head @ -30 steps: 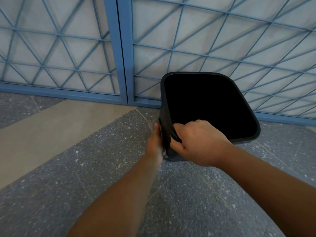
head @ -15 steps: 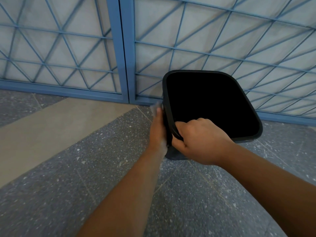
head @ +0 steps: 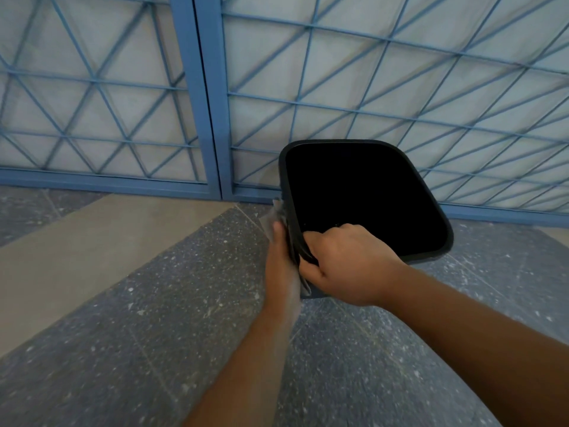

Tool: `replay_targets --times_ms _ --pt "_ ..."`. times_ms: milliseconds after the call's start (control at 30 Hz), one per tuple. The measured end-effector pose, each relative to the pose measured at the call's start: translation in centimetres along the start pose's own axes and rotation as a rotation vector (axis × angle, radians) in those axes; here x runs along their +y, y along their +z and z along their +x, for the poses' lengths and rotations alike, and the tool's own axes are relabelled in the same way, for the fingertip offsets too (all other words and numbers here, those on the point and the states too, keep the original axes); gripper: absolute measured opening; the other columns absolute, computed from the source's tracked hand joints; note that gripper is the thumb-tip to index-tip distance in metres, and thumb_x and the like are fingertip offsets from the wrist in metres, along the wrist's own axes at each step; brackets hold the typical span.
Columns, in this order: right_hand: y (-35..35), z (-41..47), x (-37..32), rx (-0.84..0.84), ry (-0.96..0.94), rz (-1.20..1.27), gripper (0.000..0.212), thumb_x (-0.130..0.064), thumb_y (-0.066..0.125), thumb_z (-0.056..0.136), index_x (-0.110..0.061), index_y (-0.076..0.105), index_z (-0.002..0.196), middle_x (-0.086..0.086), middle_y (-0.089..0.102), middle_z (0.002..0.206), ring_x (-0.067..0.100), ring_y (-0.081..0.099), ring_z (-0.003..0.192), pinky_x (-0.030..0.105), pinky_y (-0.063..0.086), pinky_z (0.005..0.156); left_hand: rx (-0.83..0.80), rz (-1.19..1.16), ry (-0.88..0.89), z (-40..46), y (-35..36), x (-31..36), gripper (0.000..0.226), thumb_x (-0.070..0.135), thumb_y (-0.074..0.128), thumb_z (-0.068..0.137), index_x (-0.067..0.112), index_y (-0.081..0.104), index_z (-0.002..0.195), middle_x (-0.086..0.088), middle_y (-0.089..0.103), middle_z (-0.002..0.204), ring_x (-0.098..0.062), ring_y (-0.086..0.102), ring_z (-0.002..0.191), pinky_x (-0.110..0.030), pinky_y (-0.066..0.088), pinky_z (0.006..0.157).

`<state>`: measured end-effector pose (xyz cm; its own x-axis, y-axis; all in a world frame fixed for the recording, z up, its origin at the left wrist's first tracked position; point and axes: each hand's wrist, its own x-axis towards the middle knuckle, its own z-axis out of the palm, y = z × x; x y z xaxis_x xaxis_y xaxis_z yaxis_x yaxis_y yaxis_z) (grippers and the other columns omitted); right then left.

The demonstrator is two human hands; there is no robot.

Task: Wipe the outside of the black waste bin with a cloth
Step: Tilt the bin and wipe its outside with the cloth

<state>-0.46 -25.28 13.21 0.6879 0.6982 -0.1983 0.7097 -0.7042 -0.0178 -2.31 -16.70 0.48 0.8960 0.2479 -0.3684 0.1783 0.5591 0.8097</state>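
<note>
Two blue metal gates [head: 197, 97] fill the upper half of the view, each a frame of thin crossing bars over pale panels, meeting at a thick double post just left of centre. Below them runs the floor [head: 172, 318], dark grey speckled stone tiles with thin joints, crossed by a wide plain beige band [head: 92, 238] that slants from the foot of the gates toward the lower left.

On the grey tiles, close to the base of the right-hand gate, the black waste bin [head: 443, 241] is seen from above, its rounded square mouth open and its inside too dark to make out. The right hand [head: 348, 266] grips the near-left corner of the rim, fingers curled over the edge into the bin, thumb outside. The left hand [head: 281, 266] lies flat along the bin's left outer wall, fingers extended, pressing a thin grey cloth [head: 272, 215] against it; the cloth's edge shows above the fingertips.
</note>
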Motion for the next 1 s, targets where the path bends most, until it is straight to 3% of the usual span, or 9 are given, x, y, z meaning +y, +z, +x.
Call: replay_targets --times_ms 67,200,333,533,667,733,800,867,1000 --pt "0.0 0.0 0.0 0.008 -0.007 -0.001 0.029 -0.045 0.034 0.096 -0.020 0.039 0.081 -0.004 0.035 0.061 0.021 0.040 0.058 0.034 0.034 0.058 0.030 0.039 -0.042 -0.8 -0.5 -1.4 0.060 0.042 0.027 0.110 -0.002 0.065 0.126 0.003 0.076 0.079 -0.001 0.070 0.064 -0.017 0.054 0.056" --pt "0.0 -0.1 -0.1 0.011 0.002 -0.002 0.031 -0.045 0.034 0.097 -0.020 0.038 0.078 -0.004 0.034 0.060 0.020 0.039 0.057 0.034 0.033 0.058 0.099 0.063 -0.189 0.7 -1.3 -2.3 0.049 0.045 0.029 0.110 0.017 0.066 0.125 -0.012 0.072 0.117 -0.014 0.070 0.099 -0.033 0.057 0.089" --pt "0.1 -0.1 -0.1 0.006 0.003 0.026 0.029 -0.042 0.036 0.096 -0.020 0.040 0.079 -0.005 0.037 0.060 0.017 0.039 0.054 0.033 0.035 0.058 0.106 -0.080 -0.176 3.2 -0.4 0.4 0.052 0.044 0.037 0.109 0.006 0.067 0.127 -0.007 0.076 0.097 -0.022 0.070 0.097 -0.035 0.054 0.089" --pt "0.0 -0.1 0.0 0.003 -0.006 0.020 0.028 -0.042 0.034 0.096 -0.020 0.043 0.081 -0.002 0.045 0.064 0.021 0.047 0.059 0.035 0.041 0.060 0.008 -0.034 0.002 1.1 -0.1 -0.2 0.051 0.047 0.032 0.109 0.018 0.072 0.118 -0.002 0.078 0.103 -0.019 0.072 0.107 -0.033 0.055 0.092" --pt "0.1 -0.1 0.0 0.007 -0.004 0.017 0.028 -0.044 0.035 0.096 -0.021 0.042 0.081 -0.003 0.043 0.064 0.021 0.047 0.060 0.035 0.041 0.061 0.076 -0.030 -0.204 2.7 -1.2 -1.2 0.053 0.045 0.033 0.109 0.008 0.067 0.125 -0.004 0.073 0.102 -0.026 0.066 0.116 -0.026 0.059 0.076" --pt "0.0 -0.1 0.0 0.000 0.001 0.025 0.028 -0.044 0.035 0.096 -0.021 0.041 0.081 -0.004 0.042 0.063 0.019 0.046 0.059 0.034 0.040 0.061 0.072 -0.030 -0.266 4.6 -1.0 0.1 0.058 0.050 0.035 0.108 0.004 0.064 0.130 -0.014 0.072 0.113 -0.035 0.061 0.127 -0.037 0.056 0.092" --pt "-0.1 -0.1 -0.1 0.005 0.002 0.038 0.028 -0.043 0.035 0.096 -0.021 0.042 0.080 -0.003 0.046 0.064 0.018 0.047 0.058 0.034 0.043 0.061 0.057 -0.041 -0.216 5.1 -0.2 2.1 0.058 0.048 0.035 0.109 0.003 0.065 0.129 -0.011 0.077 0.100 -0.031 0.069 0.107 -0.037 0.055 0.091" --pt "-0.2 0.0 -0.1 0.008 0.003 0.038 0.026 -0.042 0.036 0.096 -0.021 0.041 0.080 0.000 0.051 0.067 0.019 0.050 0.059 0.035 0.044 0.062 -0.007 -0.090 -0.098 4.5 0.6 3.3 0.050 0.047 0.040 0.107 0.010 0.073 0.111 -0.003 0.078 0.087 -0.020 0.072 0.092 -0.030 0.056 0.083" --pt "0.0 0.0 -0.1 0.009 -0.005 0.027 0.027 -0.042 0.035 0.096 -0.021 0.043 0.081 0.000 0.053 0.068 0.020 0.052 0.060 0.034 0.044 0.061 -0.010 -0.030 0.043 1.4 -0.1 0.5 0.058 0.056 0.040 0.103 0.014 0.063 0.137 -0.007 0.072 0.126 -0.020 0.067 0.121 -0.035 0.052 0.103"
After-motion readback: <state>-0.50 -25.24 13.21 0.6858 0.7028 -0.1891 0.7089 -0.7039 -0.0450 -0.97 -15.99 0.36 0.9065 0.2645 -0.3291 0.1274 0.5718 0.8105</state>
